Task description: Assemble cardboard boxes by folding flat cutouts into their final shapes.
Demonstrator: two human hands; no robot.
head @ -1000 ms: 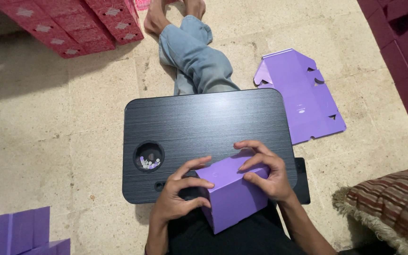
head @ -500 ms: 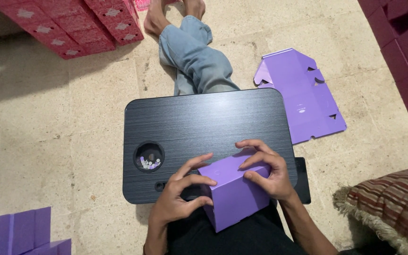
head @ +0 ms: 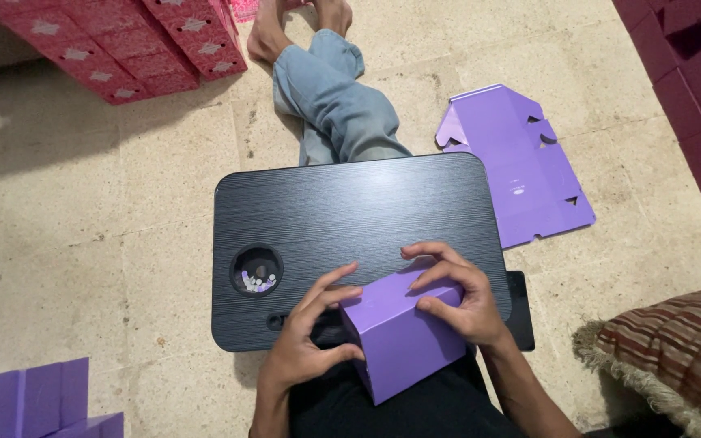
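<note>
while the purple box (head: 403, 339) is held at the near edge of the black bench (head: 350, 219), left hand (head: 306, 349) and right hand (head: 456, 300) fingers are clamped on it; even pressure along the folds is advised.

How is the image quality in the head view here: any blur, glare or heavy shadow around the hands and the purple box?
Head view: sharp, no motion blur on the left hand, right hand or purple box; soft, even light with a faint sheen on the black lap desk; a broad shadow darkens the floor at upper left; slight wide-angle stretch toward the edges.
</note>
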